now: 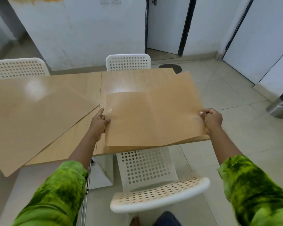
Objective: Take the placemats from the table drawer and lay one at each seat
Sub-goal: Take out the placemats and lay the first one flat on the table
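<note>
I hold a thin tan placemat [153,118] by both side edges, just above the right end of the wooden table [131,80]. My left hand [99,122] pinches its left edge and my right hand [211,119] grips its right edge. The sheet bows slightly and its far right corner overhangs the table end. Another tan placemat [31,121] lies skewed on the left part of the table, with one corner past the near edge. A white perforated chair [153,181] is tucked in right below the held mat.
Two more white perforated chairs stand at the far side, one on the left [20,67] and one in the middle [128,61]. A metal bin [280,106] sits on the tiled floor at right. A white wall and dark-framed doors lie beyond the table.
</note>
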### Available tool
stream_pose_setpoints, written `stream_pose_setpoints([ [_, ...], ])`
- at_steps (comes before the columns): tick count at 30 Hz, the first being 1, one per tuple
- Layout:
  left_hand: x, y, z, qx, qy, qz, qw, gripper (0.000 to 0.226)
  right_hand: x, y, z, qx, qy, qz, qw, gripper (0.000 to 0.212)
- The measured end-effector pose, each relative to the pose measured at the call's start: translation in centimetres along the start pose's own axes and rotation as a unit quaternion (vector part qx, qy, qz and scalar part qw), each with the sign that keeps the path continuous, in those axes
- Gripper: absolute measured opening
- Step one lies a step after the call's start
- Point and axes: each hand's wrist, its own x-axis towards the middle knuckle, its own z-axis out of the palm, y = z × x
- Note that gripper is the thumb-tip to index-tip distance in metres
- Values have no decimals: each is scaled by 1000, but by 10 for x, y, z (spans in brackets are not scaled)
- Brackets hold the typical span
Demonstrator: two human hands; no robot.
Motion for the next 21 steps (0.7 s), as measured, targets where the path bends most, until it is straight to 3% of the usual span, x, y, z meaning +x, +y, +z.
stream_pose_setpoints([
  [4, 13, -13, 6, 24, 18, -24, 999, 69, 14, 16, 7, -23, -3, 19, 1000, 21],
  [7, 18, -18, 15, 53, 54, -34, 997, 66, 29, 25, 10, -63, -4, 24, 998, 9],
  [13, 21, -34, 34, 163, 75, -53, 982, 69, 59, 44, 13, -105, -32, 42, 993, 7],
  [21, 21, -43, 54, 401, 104, -61, 908, 80, 75, 64, 19, -201, -53, 57, 976, 24],
])
